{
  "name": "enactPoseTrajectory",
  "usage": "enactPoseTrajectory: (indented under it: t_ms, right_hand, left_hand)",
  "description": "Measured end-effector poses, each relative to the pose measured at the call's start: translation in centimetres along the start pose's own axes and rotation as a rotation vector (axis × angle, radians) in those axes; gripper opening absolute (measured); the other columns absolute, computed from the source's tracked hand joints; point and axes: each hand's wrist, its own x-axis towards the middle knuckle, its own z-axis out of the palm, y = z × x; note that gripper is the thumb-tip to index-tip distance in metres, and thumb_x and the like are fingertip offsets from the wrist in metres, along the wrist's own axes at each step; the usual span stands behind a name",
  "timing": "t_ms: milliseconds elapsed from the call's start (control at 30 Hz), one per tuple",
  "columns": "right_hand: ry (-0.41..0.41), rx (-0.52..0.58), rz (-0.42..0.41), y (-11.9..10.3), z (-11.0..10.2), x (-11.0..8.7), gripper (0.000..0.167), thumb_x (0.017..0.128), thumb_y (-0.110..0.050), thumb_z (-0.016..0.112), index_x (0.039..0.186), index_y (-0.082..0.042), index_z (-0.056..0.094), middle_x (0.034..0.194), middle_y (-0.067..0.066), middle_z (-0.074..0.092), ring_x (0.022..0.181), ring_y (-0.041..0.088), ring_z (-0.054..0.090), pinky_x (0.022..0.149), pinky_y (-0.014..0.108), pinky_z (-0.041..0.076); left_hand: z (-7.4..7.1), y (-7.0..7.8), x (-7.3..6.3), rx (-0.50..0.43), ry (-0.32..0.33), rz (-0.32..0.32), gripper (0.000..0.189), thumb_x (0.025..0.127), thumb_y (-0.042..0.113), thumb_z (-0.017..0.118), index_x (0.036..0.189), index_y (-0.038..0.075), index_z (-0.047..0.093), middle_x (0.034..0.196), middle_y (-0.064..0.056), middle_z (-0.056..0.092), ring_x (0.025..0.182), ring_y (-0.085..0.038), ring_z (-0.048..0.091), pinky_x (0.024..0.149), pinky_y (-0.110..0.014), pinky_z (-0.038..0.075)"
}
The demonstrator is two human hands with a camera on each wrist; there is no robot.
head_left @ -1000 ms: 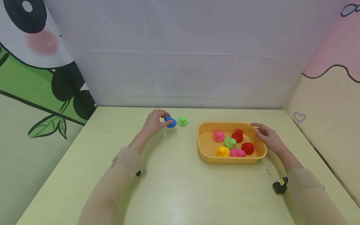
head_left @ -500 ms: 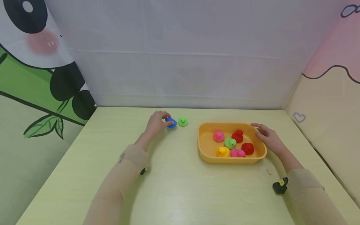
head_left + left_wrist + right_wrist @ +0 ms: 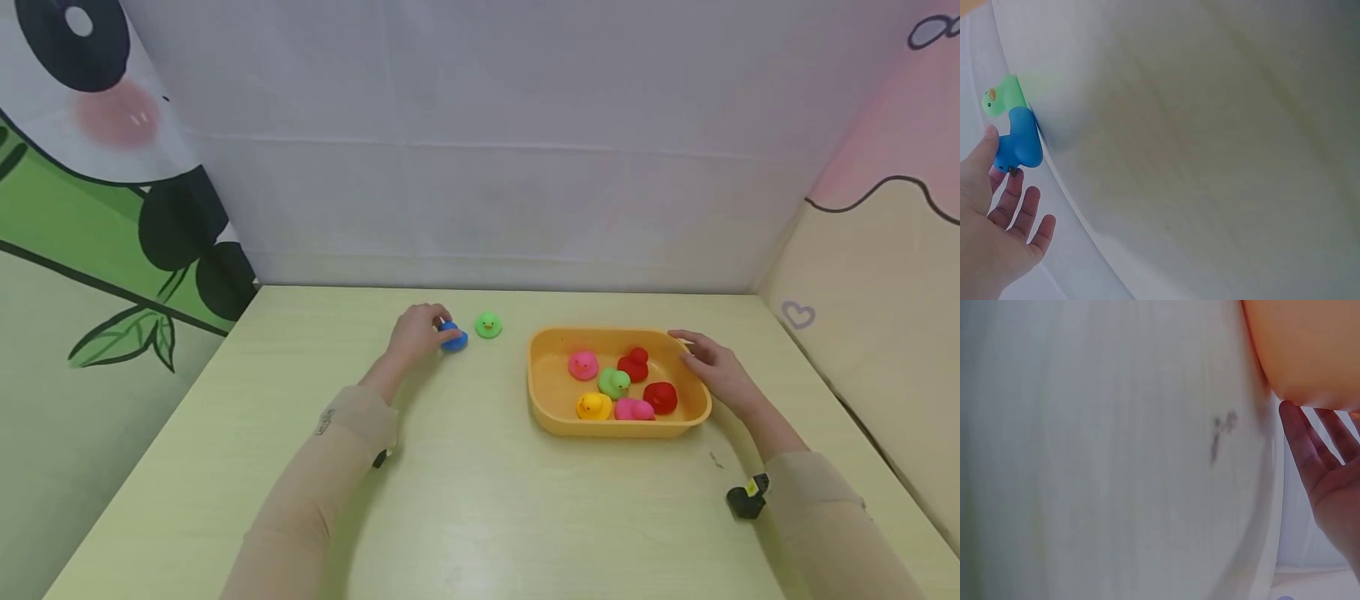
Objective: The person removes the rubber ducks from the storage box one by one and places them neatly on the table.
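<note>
My left hand pinches a blue rubber duck between thumb and fingers, toward the back of the table. In the left wrist view the blue duck has its head between the thumb and index finger, and its base is close to the tabletop. Just past it sits a light green rubber duck, untouched. My right hand lies at the right end of a yellow-orange plastic basin. In the right wrist view, extended fingertips meet the outer wall of the basin.
Inside the basin are several rubber ducks: pink ducks, red ducks, a green duck and a yellow duck. White cloth hangs behind the table; printed panels stand at both sides.
The blue duck and my left hand have shifted slightly toward me, a bit farther from the light green duck. My right hand and the basin have stayed put.
</note>
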Motion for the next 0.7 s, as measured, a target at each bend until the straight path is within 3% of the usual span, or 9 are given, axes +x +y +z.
enactPoseTrajectory:
  t_ms: [367, 533, 700]
  right_hand:
    - [0.003, -0.029, 0.017, -0.3, 0.4, -0.6, 0.049, 0.100, -0.031, 0.044, 0.144, -0.012, 0.035, 0.140, 0.026, 0.041, 0.123, 0.044, 0.045, 0.088, 0.031, 0.052]
    - [0.012, -0.027, 0.019, -0.7, 0.8, -1.3, 0.049, 0.100, -0.032, 0.044, 0.144, -0.012, 0.036, 0.140, 0.026, 0.042, 0.122, 0.044, 0.045, 0.088, 0.033, 0.052]
    - [0.022, -0.030, 0.014, -0.9, 1.1, -2.0, 0.049, 0.100, -0.031, 0.044, 0.144, -0.011, 0.036, 0.139, 0.027, 0.043, 0.121, 0.044, 0.046, 0.086, 0.026, 0.052]
  left_hand:
    - [-0.2, -0.7, -0.7, -0.001, -0.097, -0.025, 0.041, 0.081, 0.039, 0.073, 0.104, 0.008, 0.060, 0.092, -0.009, 0.063, 0.082, -0.025, 0.054, 0.074, -0.036, 0.045]
    - [-0.6, -1.3, -0.9, -0.034, -0.154, 0.030, 0.048, 0.081, 0.034, 0.074, 0.116, 0.004, 0.058, 0.104, -0.013, 0.063, 0.094, -0.028, 0.056, 0.086, -0.041, 0.046]
    - [-1.0, -2.0, -1.1, -0.085, -0.201, 0.110, 0.048, 0.083, 0.023, 0.073, 0.123, 0.003, 0.055, 0.116, -0.018, 0.060, 0.112, -0.033, 0.053, 0.099, -0.046, 0.041]
